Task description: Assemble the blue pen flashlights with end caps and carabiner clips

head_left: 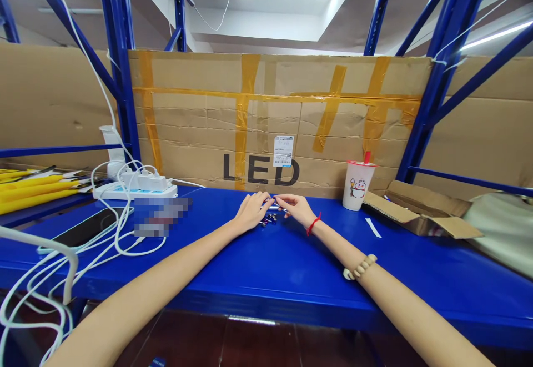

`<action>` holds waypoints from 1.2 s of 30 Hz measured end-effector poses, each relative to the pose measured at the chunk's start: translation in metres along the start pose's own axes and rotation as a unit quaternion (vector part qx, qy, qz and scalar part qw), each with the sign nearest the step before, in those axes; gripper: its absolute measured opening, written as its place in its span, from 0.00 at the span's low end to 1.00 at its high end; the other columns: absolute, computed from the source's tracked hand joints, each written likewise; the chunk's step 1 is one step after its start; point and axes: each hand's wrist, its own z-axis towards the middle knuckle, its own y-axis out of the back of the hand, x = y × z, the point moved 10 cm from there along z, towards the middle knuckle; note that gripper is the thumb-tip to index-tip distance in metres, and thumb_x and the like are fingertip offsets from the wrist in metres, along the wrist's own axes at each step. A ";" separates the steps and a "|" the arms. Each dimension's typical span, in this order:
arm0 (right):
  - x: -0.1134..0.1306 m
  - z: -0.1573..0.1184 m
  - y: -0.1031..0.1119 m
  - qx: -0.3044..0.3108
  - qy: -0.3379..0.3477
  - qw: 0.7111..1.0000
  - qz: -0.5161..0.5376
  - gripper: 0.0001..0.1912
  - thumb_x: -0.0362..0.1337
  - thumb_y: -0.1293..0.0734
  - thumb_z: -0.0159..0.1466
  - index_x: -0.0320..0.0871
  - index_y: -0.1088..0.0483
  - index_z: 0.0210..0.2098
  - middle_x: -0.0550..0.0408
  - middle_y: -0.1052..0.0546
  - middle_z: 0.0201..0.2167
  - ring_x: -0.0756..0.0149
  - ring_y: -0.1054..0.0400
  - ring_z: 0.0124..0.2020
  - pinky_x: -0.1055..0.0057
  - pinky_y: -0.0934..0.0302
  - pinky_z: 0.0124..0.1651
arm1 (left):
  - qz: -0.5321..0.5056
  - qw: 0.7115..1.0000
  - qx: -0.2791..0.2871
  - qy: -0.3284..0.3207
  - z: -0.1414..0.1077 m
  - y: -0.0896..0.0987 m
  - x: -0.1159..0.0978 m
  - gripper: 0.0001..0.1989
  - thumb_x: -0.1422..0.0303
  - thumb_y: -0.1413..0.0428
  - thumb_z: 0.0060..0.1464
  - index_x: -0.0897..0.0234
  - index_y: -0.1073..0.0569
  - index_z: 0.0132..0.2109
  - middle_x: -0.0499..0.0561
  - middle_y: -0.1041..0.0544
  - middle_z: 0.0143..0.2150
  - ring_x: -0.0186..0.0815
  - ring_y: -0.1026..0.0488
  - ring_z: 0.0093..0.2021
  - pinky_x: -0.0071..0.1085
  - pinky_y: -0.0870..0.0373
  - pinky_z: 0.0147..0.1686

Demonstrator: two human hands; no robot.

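Note:
My left hand (pixel 251 211) is over the blue table, its fingers bent and its thumb drawn in toward the fingertips. Just across from it, my right hand (pixel 296 208) closes thumb and fingers in a pinch, with its tips almost meeting the left ones. Whatever the fingertips hold is too small to name. A thin silvery rod-like piece (pixel 275 207) shows between the two hands. Several small shiny metal and dark parts (pixel 268 220) lie loose on the table just below it, close to my left hand.
A white cup with a red lid (pixel 357 186) stands right of my hands. Beyond it are a paper strip (pixel 373 228) and an opened cardboard box (pixel 420 206). At left are a power strip (pixel 137 189), tangled white cables and a phone (pixel 89 226). A large carton (pixel 200 128) stands behind.

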 end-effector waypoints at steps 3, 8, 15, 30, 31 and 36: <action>0.001 -0.002 -0.005 0.021 -0.002 1.000 -0.012 0.23 0.47 0.32 0.46 0.37 0.26 0.36 0.49 0.25 0.31 0.68 0.33 0.28 0.79 0.40 0.18 | 0.011 1.000 0.000 0.007 0.000 0.000 0.002 0.15 0.61 0.63 0.60 0.62 0.36 0.35 0.47 0.29 0.35 0.33 0.33 0.37 0.28 0.43 0.34; 0.002 -0.006 -0.015 0.061 -0.004 0.998 -0.026 0.26 0.43 0.29 0.43 0.37 0.27 0.40 0.48 0.25 0.34 0.66 0.32 0.29 0.79 0.40 0.17 | 0.013 1.000 -0.009 0.012 -0.001 0.001 0.005 0.14 0.63 0.64 0.60 0.61 0.36 0.36 0.47 0.28 0.35 0.32 0.32 0.37 0.26 0.42 0.33; 0.008 -0.008 -0.019 0.065 0.030 0.993 -0.098 0.25 0.45 0.31 0.47 0.35 0.28 0.41 0.47 0.25 0.30 0.65 0.32 0.27 0.77 0.40 0.16 | 0.047 0.999 -0.009 0.017 -0.001 0.005 0.003 0.14 0.64 0.64 0.60 0.62 0.36 0.35 0.47 0.28 0.34 0.33 0.31 0.36 0.26 0.42 0.31; 0.036 -0.018 -0.030 0.079 0.207 0.910 -0.351 0.14 0.40 0.42 0.58 0.37 0.31 0.25 0.58 0.33 0.18 0.76 0.45 0.19 0.78 0.50 0.25 | -0.007 1.000 0.005 -0.028 -0.001 0.001 -0.002 0.13 0.63 0.63 0.60 0.61 0.35 0.39 0.46 0.27 0.38 0.32 0.30 0.38 0.25 0.40 0.33; 0.038 -0.018 -0.029 0.073 0.217 0.906 -0.356 0.15 0.41 0.42 0.59 0.37 0.31 0.26 0.58 0.33 0.18 0.76 0.46 0.19 0.78 0.51 0.25 | -0.013 1.000 0.007 -0.026 -0.001 0.001 -0.001 0.14 0.62 0.63 0.60 0.60 0.35 0.39 0.46 0.27 0.38 0.32 0.30 0.39 0.25 0.40 0.33; 0.039 -0.018 -0.029 0.072 0.241 0.882 -0.398 0.15 0.41 0.43 0.60 0.37 0.33 0.25 0.58 0.36 0.17 0.76 0.47 0.19 0.77 0.53 0.25 | -0.008 0.999 0.011 -0.029 -0.001 0.002 0.001 0.15 0.61 0.63 0.60 0.61 0.35 0.39 0.47 0.27 0.39 0.33 0.30 0.39 0.25 0.40 0.33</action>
